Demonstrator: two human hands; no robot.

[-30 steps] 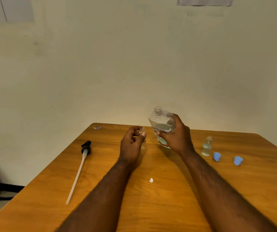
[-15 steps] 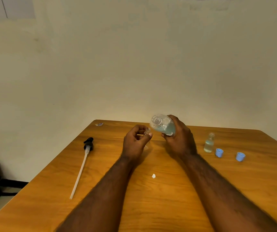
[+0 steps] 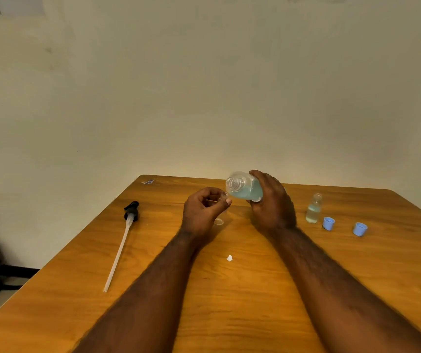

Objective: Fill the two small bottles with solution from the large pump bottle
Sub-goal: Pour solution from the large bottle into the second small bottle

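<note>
fingers (image 3: pixel 268 181) of right hand (image 3: pixel 273 208) grip tilted large bottle (image 3: pixel 244 191) holding bluish liquid (image 3: pixel 249 193).

Two small bottles (image 3: pixel 313 210) (image 3: pixel 219 220), one large bottle (image 3: pixel 245 187), two caps (image 3: pixel 328 223) (image 3: pixel 360 229), one pump (image 3: pixel 130 212).

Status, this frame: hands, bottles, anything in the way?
Left hand pinches small clear bottle. Right hand grips large clear bottle of bluish solution, tipped toward it. Nothing blocking the pour.
</note>
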